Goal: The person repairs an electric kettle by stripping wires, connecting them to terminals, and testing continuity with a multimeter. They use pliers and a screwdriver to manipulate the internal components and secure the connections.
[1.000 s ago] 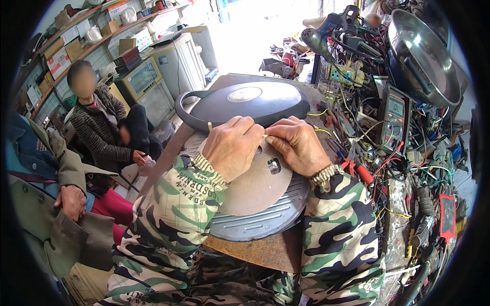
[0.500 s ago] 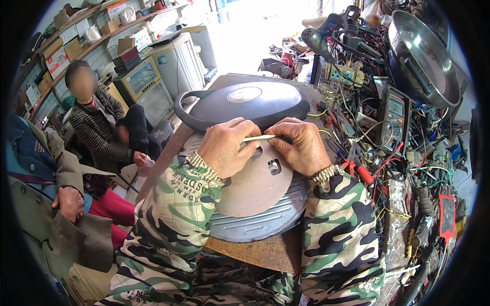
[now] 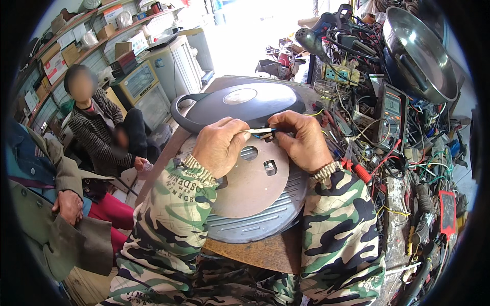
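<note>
Between my hands runs a thin wire in a white sleeve, with a bit of blue showing at its right end. My left hand pinches the sleeve's left end between thumb and fingers. The fingers of my right hand close around the blue end, partly hiding it. Below them lies a round pan-like appliance part with a ridged grey rim. A beige disc with cut-out holes sits on it. Behind my hands rests a dark oval lid with a loop handle.
Tangled wires and tools crowd the right side, with a multimeter, red-handled pliers and a large metal pan. At the left, one person sits and another's folded hands show. The wooden table edge is close to me.
My right hand has shifted and opened its grip a little, so the blue end of the wire now shows. My left hand still pinches the white sleeve.
</note>
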Tool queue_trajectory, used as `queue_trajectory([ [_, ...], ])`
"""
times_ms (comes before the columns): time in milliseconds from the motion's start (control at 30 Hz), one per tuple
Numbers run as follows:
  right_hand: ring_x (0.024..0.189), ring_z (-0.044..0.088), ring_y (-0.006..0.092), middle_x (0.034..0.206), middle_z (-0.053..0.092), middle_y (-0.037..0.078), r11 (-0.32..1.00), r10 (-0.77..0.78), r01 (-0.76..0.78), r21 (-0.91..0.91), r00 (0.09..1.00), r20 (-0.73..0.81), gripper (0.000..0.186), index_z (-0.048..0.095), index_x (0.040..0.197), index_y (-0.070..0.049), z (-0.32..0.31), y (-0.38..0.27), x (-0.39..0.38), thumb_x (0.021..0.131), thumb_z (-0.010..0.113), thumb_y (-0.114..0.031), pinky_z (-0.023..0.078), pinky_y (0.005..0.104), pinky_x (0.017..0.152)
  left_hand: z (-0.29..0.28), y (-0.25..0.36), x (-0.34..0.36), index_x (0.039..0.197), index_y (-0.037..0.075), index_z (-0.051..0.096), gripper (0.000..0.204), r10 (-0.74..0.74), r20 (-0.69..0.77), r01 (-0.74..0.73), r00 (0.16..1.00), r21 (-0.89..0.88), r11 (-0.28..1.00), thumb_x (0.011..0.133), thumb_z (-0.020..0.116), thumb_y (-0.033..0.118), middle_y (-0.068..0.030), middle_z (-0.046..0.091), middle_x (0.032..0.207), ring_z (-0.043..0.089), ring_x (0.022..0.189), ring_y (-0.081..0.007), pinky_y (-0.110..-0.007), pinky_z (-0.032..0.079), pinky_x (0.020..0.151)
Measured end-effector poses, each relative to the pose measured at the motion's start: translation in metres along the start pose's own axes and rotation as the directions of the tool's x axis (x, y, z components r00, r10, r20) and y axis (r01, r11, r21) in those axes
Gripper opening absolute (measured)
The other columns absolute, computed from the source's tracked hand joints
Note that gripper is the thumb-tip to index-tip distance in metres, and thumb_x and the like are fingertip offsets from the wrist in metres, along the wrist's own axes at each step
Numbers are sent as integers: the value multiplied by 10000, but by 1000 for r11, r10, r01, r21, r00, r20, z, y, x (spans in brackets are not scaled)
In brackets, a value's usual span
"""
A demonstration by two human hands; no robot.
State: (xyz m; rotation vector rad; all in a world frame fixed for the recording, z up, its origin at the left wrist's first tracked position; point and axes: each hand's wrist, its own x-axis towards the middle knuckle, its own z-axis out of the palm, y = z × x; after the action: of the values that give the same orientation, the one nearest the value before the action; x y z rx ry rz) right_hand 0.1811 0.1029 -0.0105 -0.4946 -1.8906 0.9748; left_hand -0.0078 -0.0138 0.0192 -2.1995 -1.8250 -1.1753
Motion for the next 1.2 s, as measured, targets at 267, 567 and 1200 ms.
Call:
queue_trajectory([
  [267, 822, 697, 131, 878, 751, 85, 982, 163, -176, -61, 970, -183, 201, 726, 1013, 36, -48, 1, 3, 845, 627, 86, 555, 286, 777, 14, 2, 11, 1043, -44, 655, 151, 16, -37, -18, 999, -33, 999, 959, 647, 82, -180, 688, 926, 699, 794, -297, -358, 538, 711],
  [567, 740, 630, 80, 813, 720, 27, 981, 153, -139, -137, 983, 99, 142, 740, 1010, 32, -19, -2, 2, 886, 673, 45, 532, 269, 685, 2, -1, 3, 1062, -28, 671, 144, -16, -60, 14, 998, -32, 999, 947, 646, 55, -148, 689, 933, 697, 782, -230, -334, 539, 709],
  [1200, 692, 627, 88, 828, 709, 52, 994, -77, 103, 24, 860, -504, 173, 728, 1050, 44, -107, -120, -15, 979, 684, -107, 481, 231, 605, 9, 0, 1, 975, -13, 691, 135, 4, -62, 4, 998, 130, 992, 892, 717, 91, -184, 703, 901, 712, 818, -358, -409, 557, 731],
])
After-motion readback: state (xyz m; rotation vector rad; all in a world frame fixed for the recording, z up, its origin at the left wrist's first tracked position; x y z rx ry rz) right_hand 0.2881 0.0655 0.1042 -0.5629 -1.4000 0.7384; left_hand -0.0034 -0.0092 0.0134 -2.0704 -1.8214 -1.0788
